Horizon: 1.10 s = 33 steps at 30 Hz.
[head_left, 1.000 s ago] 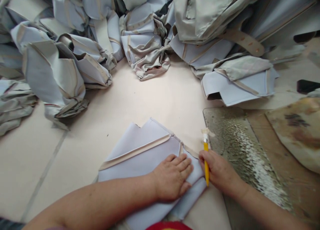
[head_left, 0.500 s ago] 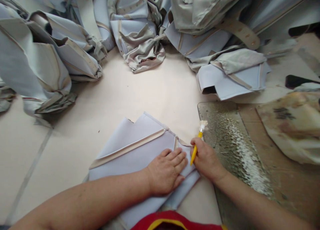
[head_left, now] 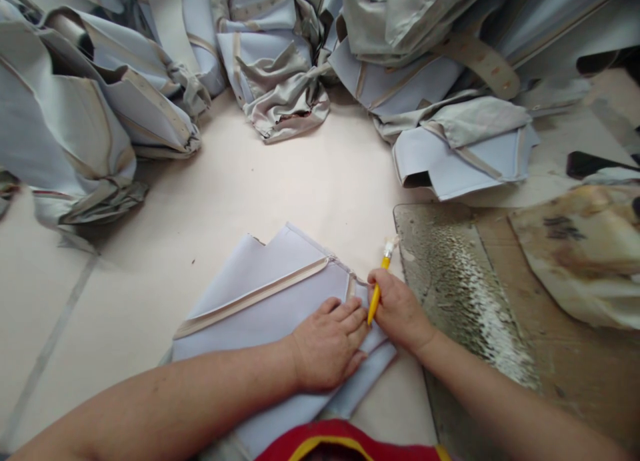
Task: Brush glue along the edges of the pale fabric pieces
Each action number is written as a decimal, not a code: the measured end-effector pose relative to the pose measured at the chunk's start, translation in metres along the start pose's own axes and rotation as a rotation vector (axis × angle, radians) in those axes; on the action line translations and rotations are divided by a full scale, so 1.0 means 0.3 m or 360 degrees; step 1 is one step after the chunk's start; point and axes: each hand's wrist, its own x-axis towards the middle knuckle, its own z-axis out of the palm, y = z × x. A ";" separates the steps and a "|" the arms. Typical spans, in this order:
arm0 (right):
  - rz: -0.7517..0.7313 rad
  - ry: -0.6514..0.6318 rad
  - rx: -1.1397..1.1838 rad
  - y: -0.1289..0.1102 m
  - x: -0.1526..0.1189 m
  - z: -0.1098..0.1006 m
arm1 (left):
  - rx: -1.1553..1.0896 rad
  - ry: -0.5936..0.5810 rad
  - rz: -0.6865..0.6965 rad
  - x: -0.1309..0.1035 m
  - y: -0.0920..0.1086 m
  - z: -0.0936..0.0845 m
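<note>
A pale grey-blue bag panel (head_left: 250,321) with a beige trim strip (head_left: 260,294) lies on the table in front of me. My left hand (head_left: 330,344) rests flat on its right part, fingers stretched out. Close beside it, my right hand (head_left: 400,311) is closed around a yellow-handled brush (head_left: 379,289). The brush points up and away from me, its pale, coated bristles above the table near the board's edge. Part of the panel is hidden under my left forearm, and the right hand's lower fingers do not show fully.
A glue-crusted board (head_left: 435,267) with a white smeared band lies at the right on brown cardboard (head_left: 575,374). Beyond it sits a stained, pale container (head_left: 575,261). Piles of similar bag pieces (head_left: 280,61) line the table's far side, with more bags (head_left: 85,127) at the left.
My right hand and the brush have shifted left, toward my left hand and slightly off the board's edge. The left hand stays flat on the panel. The view has shifted slightly.
</note>
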 end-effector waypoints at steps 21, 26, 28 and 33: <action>-0.0135 -0.0093 0.0025 0.071 -0.094 -0.152 | 0.0074 0.0051 -0.0130 0.101 -0.049 -0.080; -0.0077 -0.0203 -0.0012 0.045 -0.133 -0.132 | 0.0170 -0.0015 -0.0064 0.175 -0.082 -0.093; -0.0072 -0.0230 -0.0021 0.041 -0.125 -0.133 | 0.0182 -0.0037 -0.0072 0.185 -0.089 -0.096; -0.0110 -0.0172 -0.0060 0.035 -0.126 -0.133 | 0.0115 0.0004 -0.0046 0.178 -0.056 -0.120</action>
